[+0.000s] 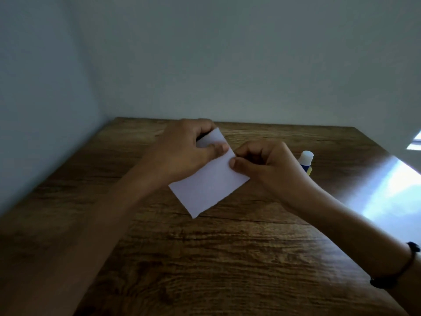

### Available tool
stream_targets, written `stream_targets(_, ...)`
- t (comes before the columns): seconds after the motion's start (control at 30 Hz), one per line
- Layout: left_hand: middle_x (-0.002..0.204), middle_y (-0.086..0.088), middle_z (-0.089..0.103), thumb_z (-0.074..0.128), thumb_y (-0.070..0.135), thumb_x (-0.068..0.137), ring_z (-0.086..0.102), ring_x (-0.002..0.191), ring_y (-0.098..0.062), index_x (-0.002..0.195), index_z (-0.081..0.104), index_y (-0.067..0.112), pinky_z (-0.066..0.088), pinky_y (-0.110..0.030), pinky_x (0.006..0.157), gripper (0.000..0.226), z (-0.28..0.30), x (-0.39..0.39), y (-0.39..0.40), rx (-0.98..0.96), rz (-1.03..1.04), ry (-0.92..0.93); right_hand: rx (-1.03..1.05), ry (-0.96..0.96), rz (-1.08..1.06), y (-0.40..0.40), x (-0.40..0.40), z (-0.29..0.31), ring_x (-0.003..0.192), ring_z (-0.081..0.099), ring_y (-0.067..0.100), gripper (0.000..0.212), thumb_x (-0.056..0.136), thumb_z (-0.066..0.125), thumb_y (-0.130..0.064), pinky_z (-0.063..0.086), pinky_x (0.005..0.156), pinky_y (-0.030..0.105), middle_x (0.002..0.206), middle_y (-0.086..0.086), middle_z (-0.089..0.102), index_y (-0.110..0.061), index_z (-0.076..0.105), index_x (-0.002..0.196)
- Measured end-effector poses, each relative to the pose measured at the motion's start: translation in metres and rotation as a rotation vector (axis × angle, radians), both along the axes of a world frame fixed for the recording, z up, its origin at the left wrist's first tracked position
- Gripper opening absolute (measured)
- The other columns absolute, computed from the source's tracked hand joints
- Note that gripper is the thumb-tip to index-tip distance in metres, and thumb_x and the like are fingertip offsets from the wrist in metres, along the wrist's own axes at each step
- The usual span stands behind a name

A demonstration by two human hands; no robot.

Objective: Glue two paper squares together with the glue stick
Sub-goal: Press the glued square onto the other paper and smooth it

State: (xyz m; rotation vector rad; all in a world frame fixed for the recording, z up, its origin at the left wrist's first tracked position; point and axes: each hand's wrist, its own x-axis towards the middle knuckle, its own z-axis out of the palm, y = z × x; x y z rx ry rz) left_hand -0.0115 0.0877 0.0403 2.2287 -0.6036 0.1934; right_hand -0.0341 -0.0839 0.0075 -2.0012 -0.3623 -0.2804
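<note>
A white paper square (209,183) is held tilted just above the wooden table (205,258). My left hand (184,151) pinches its far edge, thumb on top. My right hand (266,165) pinches its right edge with thumb and curled fingers. I cannot tell whether one sheet or two lie together, since only one white face shows. The glue stick (306,159), capped in white with a blue and yellow body, stands upright on the table just behind my right hand, partly hidden by it.
The table sits in a corner, with pale walls at the left (45,87) and at the back. A bright patch of sunlight (391,197) falls on the table's right side. A dark bracelet (398,270) circles my right wrist.
</note>
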Motion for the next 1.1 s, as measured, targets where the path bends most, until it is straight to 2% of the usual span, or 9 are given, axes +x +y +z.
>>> stream_targets(0.17, 0.073, 0.009, 0.066, 0.063, 0.028, 0.08, 0.059, 0.067, -0.008, 0.07, 0.065, 0.025, 0.045, -0.028, 0.057, 0.011, 0.0, 0.004, 0.003, -0.183, 0.124, -0.052, 0.094, 0.047, 0.013, -0.003, 0.001, 0.002, 0.059, 0.063, 0.012, 0.013, 0.082, 0.065, -0.011, 0.052, 0.058, 0.024, 0.064, -0.002, 0.068, -0.019, 0.069, 0.073)
stream_targets(0.3, 0.076, 0.007, 0.068, 0.063, 0.026, 0.08, 0.063, 0.071, -0.013, 0.07, 0.065, 0.026, 0.049, -0.034, 0.063, 0.01, -0.009, 0.003, 0.011, -0.394, 0.164, 0.146, 0.159, 0.096, 0.039, -0.005, 0.001, 0.004, 0.056, 0.063, 0.009, 0.012, 0.083, 0.062, -0.006, 0.053, 0.055, 0.02, 0.066, 0.005, 0.07, -0.012, 0.07, 0.076)
stream_targets(0.37, 0.086, 0.005, 0.065, 0.063, 0.026, 0.08, 0.061, 0.078, -0.014, 0.08, 0.061, 0.027, 0.049, -0.033, 0.065, 0.002, -0.012, 0.001, 0.011, -0.339, 0.154, 0.125, 0.159, 0.109, 0.029, -0.004, 0.0, 0.004, 0.055, 0.062, 0.009, 0.011, 0.082, 0.062, -0.007, 0.053, 0.055, 0.02, 0.064, 0.002, 0.069, -0.011, 0.069, 0.075)
stream_targets(0.47, 0.095, 0.01, 0.056, 0.065, 0.025, 0.078, 0.051, 0.084, -0.003, 0.097, 0.056, 0.027, 0.041, -0.021, 0.068, 0.022, -0.01, -0.002, 0.008, -0.036, 0.138, -0.206, 0.07, 0.066, -0.007, -0.004, -0.001, 0.007, 0.055, 0.062, 0.007, 0.012, 0.082, 0.063, -0.009, 0.051, 0.055, 0.019, 0.058, -0.003, 0.067, -0.014, 0.068, 0.072)
stream_targets(0.53, 0.094, 0.008, 0.056, 0.064, 0.026, 0.078, 0.048, 0.089, -0.011, 0.096, 0.06, 0.023, 0.037, -0.028, 0.072, 0.019, -0.006, -0.007, 0.001, 0.108, 0.099, -0.355, -0.027, -0.004, -0.037, -0.003, -0.003, 0.01, 0.056, 0.062, 0.008, 0.011, 0.081, 0.064, -0.012, 0.052, 0.058, 0.024, 0.059, -0.004, 0.066, -0.016, 0.068, 0.072)
stream_targets(0.63, 0.087, 0.001, 0.066, 0.062, 0.022, 0.08, 0.053, 0.085, -0.016, 0.086, 0.066, 0.017, 0.039, -0.033, 0.073, 0.009, -0.003, -0.012, -0.009, 0.194, 0.022, -0.412, -0.108, -0.109, -0.064, 0.0, -0.007, 0.013, 0.066, 0.064, 0.019, 0.01, 0.081, 0.063, -0.014, 0.053, 0.063, 0.034, 0.065, -0.002, 0.067, -0.016, 0.069, 0.073)
stream_targets(0.87, 0.079, 0.001, 0.066, 0.061, 0.017, 0.081, 0.058, 0.074, -0.01, 0.082, 0.066, 0.014, 0.046, -0.024, 0.066, 0.006, 0.0, -0.016, -0.012, 0.07, -0.032, -0.34, -0.065, -0.157, -0.081, 0.004, -0.01, 0.015, 0.065, 0.064, 0.019, 0.009, 0.082, 0.064, -0.016, 0.056, 0.065, 0.041, 0.066, -0.004, 0.068, -0.017, 0.07, 0.074)
stream_targets(0.97, 0.071, 0.012, 0.057, 0.06, 0.018, 0.083, 0.054, 0.069, -0.001, 0.079, 0.062, 0.015, 0.039, -0.01, 0.059, 0.006, 0.001, -0.017, -0.013, -0.054, 0.065, -0.35, -0.012, -0.13, -0.079, 0.006, -0.01, 0.012, 0.065, 0.063, 0.019, 0.012, 0.082, 0.064, -0.016, 0.055, 0.065, 0.043, 0.066, -0.004, 0.067, -0.021, 0.067, 0.071)
stream_targets(1.1, 0.068, 0.015, 0.056, 0.058, 0.022, 0.084, 0.05, 0.062, 0.009, 0.077, 0.061, 0.019, 0.037, -0.004, 0.052, 0.008, 0.001, -0.014, -0.008, -0.258, 0.175, -0.262, -0.004, -0.101, -0.059, 0.008, -0.009, 0.009, 0.059, 0.057, 0.003, 0.019, 0.082, 0.063, -0.016, 0.048, 0.058, 0.029, 0.061, -0.014, 0.063, -0.026, 0.066, 0.066)
